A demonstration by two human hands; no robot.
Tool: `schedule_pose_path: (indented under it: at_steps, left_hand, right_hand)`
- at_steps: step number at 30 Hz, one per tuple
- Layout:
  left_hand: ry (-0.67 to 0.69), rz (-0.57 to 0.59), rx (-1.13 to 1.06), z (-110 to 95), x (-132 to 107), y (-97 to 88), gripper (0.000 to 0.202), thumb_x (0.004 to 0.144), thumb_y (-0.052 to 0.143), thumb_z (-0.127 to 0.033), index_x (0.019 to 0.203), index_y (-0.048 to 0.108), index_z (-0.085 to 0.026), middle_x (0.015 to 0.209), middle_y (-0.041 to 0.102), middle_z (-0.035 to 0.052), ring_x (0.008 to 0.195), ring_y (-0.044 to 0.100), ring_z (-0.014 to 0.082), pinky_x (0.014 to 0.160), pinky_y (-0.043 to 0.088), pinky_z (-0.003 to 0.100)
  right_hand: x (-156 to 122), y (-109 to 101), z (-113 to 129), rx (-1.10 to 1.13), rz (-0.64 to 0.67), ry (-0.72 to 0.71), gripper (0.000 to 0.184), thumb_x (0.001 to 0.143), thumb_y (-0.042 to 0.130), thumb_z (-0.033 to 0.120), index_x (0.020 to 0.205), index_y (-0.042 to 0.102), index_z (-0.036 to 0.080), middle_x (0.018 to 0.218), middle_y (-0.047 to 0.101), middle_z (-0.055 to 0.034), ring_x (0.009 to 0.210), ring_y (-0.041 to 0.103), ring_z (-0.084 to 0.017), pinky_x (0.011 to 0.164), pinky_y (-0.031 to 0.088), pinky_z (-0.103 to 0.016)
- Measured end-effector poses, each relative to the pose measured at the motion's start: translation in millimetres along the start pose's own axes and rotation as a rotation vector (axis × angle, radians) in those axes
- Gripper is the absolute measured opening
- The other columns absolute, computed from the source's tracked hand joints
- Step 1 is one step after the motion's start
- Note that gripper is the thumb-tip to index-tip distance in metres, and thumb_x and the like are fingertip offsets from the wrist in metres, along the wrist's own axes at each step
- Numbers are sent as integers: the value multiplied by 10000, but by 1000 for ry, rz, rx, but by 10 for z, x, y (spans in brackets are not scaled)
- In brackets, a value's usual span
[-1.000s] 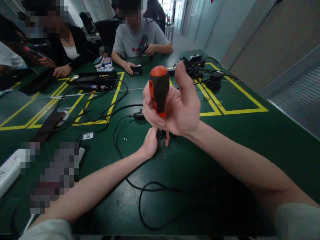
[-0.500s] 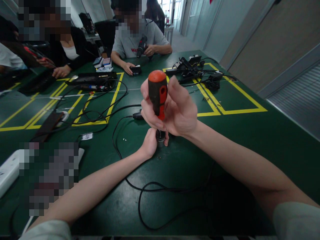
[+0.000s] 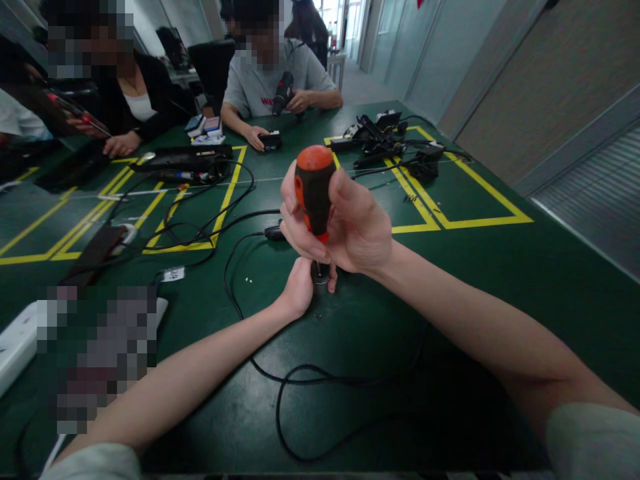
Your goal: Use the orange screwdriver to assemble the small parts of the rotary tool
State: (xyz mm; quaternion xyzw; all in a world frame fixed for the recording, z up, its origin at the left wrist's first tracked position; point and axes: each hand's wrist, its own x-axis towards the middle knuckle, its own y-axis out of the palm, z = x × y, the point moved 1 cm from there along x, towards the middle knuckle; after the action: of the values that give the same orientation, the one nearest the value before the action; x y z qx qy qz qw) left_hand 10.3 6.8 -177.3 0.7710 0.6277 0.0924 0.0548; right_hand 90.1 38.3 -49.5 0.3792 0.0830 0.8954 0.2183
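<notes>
An orange and black screwdriver (image 3: pixel 315 190) stands upright in my right hand (image 3: pixel 363 223), whose fingers are wrapped round its handle. Its shaft points down at a small dark cylindrical part (image 3: pixel 321 272). My left hand (image 3: pixel 301 290) is closed round that part and keeps it on the table; much of the part is hidden by both hands, so I cannot tell its kind. Tiny bits, perhaps screws (image 3: pixel 318 315), lie just in front of it. A black cable (image 3: pixel 235 293) with a dark plug-like end (image 3: pixel 274 233) lies left of my hands.
Yellow tape marks the green table (image 3: pixel 210 413). Black adapters and cables (image 3: pixel 377 140) are heaped at the back right. More cables (image 3: pixel 200 233) tangle at the left, near a white power strip (image 3: pixel 17 340). Across the table a person holds a power drill (image 3: pixel 283 93).
The screwdriver handle has turned about its axis: the orange side with the hole has gone from right to left. My right fingers have shifted slightly; my left hand stays put.
</notes>
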Motion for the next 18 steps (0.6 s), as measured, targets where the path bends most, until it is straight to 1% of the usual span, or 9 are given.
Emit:
schedule_pose_path:
  at_steps: [2,4,7,11,13,16,18]
  left_hand:
    - [3,0,3,2,4,2,650,979,325,-698,626,548,-200,495,553,20,525,541,155,581,427,297]
    - [5,-1,3,5,7,2,612,966,361,-675,635,555,-199,495,553,17,518,535,154,577,421,297]
    - [5,-5,5,7,6,2,591,963,362,-652,632,549,-199,502,552,18,523,537,154,581,421,298]
    - [5,-2,4,-8,-1,5,579,959,377,-634,619,549,-198,508,556,22,529,539,155,580,420,297]
    - [9,-2,2,-20,-6,8,573,961,384,-625,618,550,-197,504,554,21,524,535,153,579,421,295]
    - [20,-11,2,-32,-12,14,557,968,392,-599,610,541,-199,501,548,17,520,530,150,580,421,293]
    - [25,-19,4,-33,-15,17,549,972,396,-587,610,538,-201,504,547,15,520,529,149,581,421,293]
  right_hand:
    - [7,7,-3,-3,-29,68,513,1009,455,718,864,492,228,493,453,124,345,365,-61,331,307,-154]
    - [23,15,1,5,-47,119,577,996,411,772,819,491,228,477,436,113,345,383,-68,332,323,-165]
    - [43,22,14,21,-51,113,622,989,373,798,773,492,227,468,412,98,348,399,-80,319,321,-182]
    - [39,28,26,-4,-46,105,594,967,404,803,841,496,230,478,422,111,339,381,-82,317,311,-189]
    - [34,38,36,-39,-91,145,555,967,439,780,867,487,236,479,422,124,325,361,-80,313,297,-193]
    - [33,63,55,-94,-200,242,493,992,458,731,877,458,251,492,415,126,326,374,-85,310,304,-196]
    - [38,83,62,-97,-222,241,495,1005,438,726,863,461,252,483,414,120,326,374,-90,309,306,-199]
